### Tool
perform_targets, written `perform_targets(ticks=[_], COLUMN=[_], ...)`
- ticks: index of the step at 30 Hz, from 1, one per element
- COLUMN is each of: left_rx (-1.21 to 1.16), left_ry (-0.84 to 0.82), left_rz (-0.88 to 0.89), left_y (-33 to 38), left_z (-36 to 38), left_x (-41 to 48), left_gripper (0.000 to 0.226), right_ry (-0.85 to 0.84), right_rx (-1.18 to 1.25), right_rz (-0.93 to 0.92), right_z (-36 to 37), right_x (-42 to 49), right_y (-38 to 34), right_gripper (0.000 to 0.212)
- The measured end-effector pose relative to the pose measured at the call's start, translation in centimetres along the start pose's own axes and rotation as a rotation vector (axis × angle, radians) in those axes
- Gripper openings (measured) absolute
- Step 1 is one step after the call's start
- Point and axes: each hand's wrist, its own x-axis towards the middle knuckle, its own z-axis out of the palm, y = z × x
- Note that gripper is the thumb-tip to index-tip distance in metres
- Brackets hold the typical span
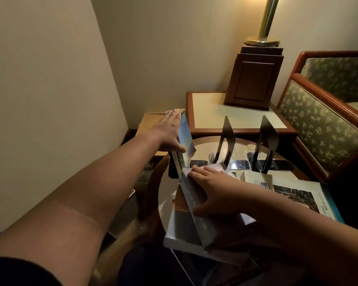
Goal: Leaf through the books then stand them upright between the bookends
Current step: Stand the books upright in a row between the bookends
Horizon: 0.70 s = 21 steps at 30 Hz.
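A blue-covered book (186, 139) stands upright at the left rim of the round glass-topped table (239, 149). My left hand (170, 131) lies flat against its left cover, fingers straight, thumb at its lower front. My right hand (209, 186) holds a pale lavender book (196, 205) that tilts on a stack of flat books (182, 230) at the table's near edge, fingers over its top, thumb along its side. Two black metal bookends (227, 139) (267, 139) stand upright further back. Another black bookend (172, 166) shows partly behind the upright book.
A booklet (258, 180) and a photo-cover book (298, 195) lie flat at the right. Behind stand a square side table (205, 112) carrying a wooden lamp base (254, 79), an upholstered chair (322, 124) at the right, and a cardboard box (151, 120) by the wall.
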Motion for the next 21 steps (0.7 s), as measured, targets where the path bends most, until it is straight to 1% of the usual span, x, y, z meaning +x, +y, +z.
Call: perform_targets(ticks=[5,9,12,13,15,17,21], left_rx=[-0.006,-0.015,-0.02,-0.021,-0.024,-0.026,-0.03], left_ry=[-0.001,0.007,0.007,0.007,0.016,0.024,0.03], left_rz=[-0.006,-0.015,-0.014,-0.013,-0.012,-0.013,-0.009], left_y=[0.4,0.5,0.3,0.3,0.1,0.0,-0.1], left_z=[-0.1,-0.4,-0.3,-0.2,0.0,0.1,0.2], left_x=[-0.1,-0.3,-0.2,-0.2,-0.2,-0.2,0.0], left_gripper=[0.129,0.126,0.126,0.126,0.126,0.126,0.125], right_ry=[-0.048,-0.017,-0.004,-0.005,0.027,0.101,0.23], right_rx=[-0.041,-0.059,-0.072,-0.061,-0.027,0.007,0.086], right_rz=[-0.002,0.034,0.095,0.111,0.13,0.134,0.094], right_z=[-0.7,-1.1,-0.4,-0.1,0.4,0.7,1.1], right_x=[-1.0,0.6,2.2,2.5,3.0,3.4,3.8], right_y=[-0.1,-0.8,-0.5,-0.4,-0.3,-0.5,-0.3], right_gripper=[0.101,0.094,0.1,0.1,0.088,0.074,0.054])
